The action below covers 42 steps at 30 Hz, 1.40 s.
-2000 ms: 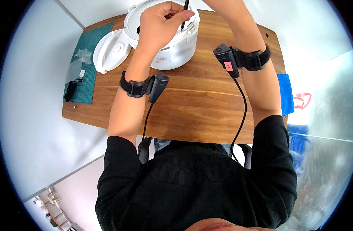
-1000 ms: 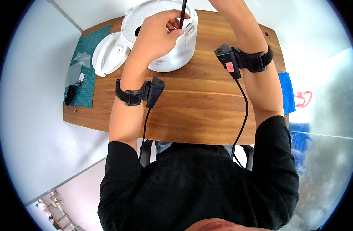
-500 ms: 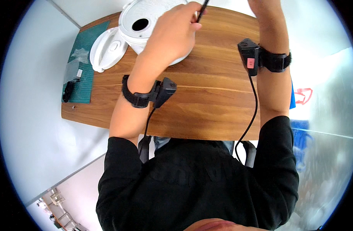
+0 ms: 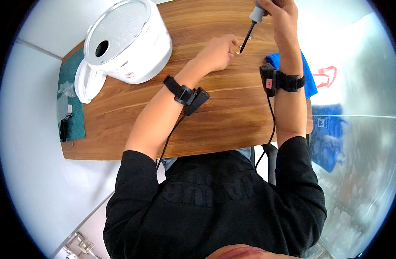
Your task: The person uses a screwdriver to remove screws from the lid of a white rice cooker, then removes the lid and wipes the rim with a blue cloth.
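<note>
My right hand (image 4: pixel 281 15) grips a screwdriver (image 4: pixel 251 26) with a grey handle and black shaft, its tip pointing down at the wooden table (image 4: pixel 215 116). My left hand (image 4: pixel 217 51) rests on the table just left of the tip, fingertips pinched at a tiny pale screw (image 4: pixel 237 52). Another small screw (image 4: pixel 249 38) lies on the wood beside the shaft. A white rice cooker (image 4: pixel 129 41) with its round lid part (image 4: pixel 86 82) stands at the far left of the table, away from both hands.
A green cutting mat (image 4: pixel 68 99) with a small black tool (image 4: pixel 64 129) and a clear bag lies at the table's left end. A blue cloth (image 4: pixel 308 80) sits at the right edge under my right forearm. Both wrists wear black bands with cables.
Both hands left the rice cooker's top and moved right to the bare wood. The left hand lowered onto the table at the screw; the screwdriver came along in the right hand.
</note>
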Motion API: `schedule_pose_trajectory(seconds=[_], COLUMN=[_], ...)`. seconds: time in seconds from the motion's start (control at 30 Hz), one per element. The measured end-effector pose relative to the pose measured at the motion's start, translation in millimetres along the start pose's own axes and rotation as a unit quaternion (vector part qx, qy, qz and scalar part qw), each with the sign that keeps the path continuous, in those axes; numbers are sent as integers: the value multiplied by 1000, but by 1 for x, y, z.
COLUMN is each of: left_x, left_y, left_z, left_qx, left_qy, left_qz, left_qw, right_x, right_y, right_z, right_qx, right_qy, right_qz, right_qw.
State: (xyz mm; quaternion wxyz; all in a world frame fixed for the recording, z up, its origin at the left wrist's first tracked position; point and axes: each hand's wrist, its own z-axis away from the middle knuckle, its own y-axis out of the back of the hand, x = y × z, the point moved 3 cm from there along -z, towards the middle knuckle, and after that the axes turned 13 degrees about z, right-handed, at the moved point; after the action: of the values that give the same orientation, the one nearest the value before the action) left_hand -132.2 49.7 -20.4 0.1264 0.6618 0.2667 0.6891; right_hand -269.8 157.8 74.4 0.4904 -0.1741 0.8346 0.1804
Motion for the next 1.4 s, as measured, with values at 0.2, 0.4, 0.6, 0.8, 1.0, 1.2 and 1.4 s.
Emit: schedule_pose_trajectory(seconds=[0.2,0.4,0.6,0.8,1.0,1.2,1.4], left_x=[-16,-19,-19,-26,7,62,43], left_y=[-19,-23,-26,-29,2,72,130], left_z=[-29,-35,-44,-46,-10,56,87], left_qx=[0,9,12,4,70,296,408], left_qy=[10,-3,-4,17,-65,-214,-34], left_qz=[-61,-53,-31,4,-70,-269,-394], left_qw=[998,999,999,1000,993,891,823], right_x=[35,45,47,48,41,32,0], right_y=[20,28,29,26,16,-18,-71], right_z=[3,3,5,6,4,5,14], right_qx=[42,18,37,39,28,46,-50], right_qy=[-37,-49,-47,-44,-48,32,22], right_qz=[-12,-29,-19,-8,-32,32,35], right_qw=[998,998,998,998,998,998,998])
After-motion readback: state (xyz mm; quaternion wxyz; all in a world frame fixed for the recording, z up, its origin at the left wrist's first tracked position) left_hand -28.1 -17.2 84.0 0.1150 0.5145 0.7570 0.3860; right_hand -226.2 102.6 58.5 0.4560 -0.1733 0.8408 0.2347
